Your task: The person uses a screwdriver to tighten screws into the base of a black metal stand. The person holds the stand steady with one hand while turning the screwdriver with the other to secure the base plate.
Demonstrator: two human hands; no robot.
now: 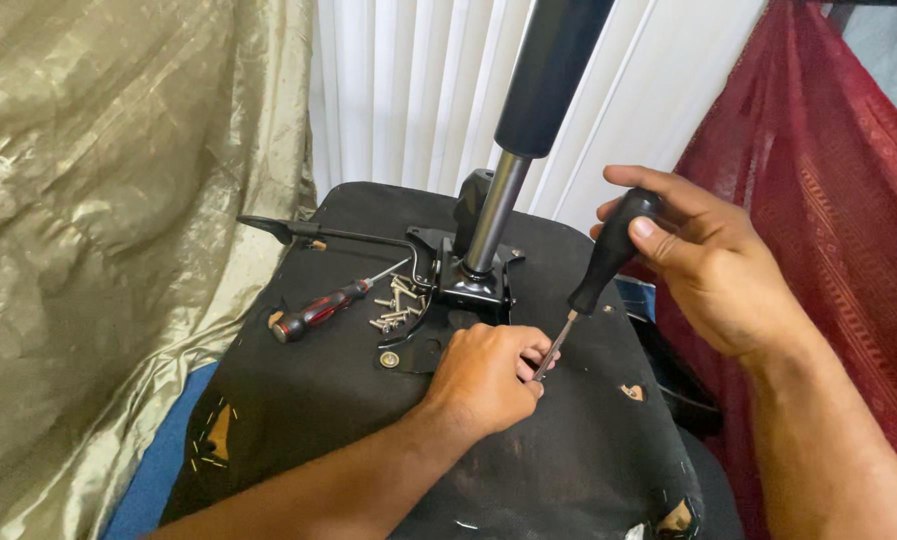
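Right hand (714,265) grip closed around black screwdriver (609,255) handle, left hand (484,375) pinching its shaft tip against upturned chair seat underside (319,400), loose screws (397,305) and red-handled screwdriver (319,310) lying beside black mounting plate (474,285).

a spare screwdriver (321,310) lies on the upturned seat base (299,400), left of the loose screws (397,305); the mounting bracket (474,275) sits right of them, the gas cylinder (529,110) rising from it.
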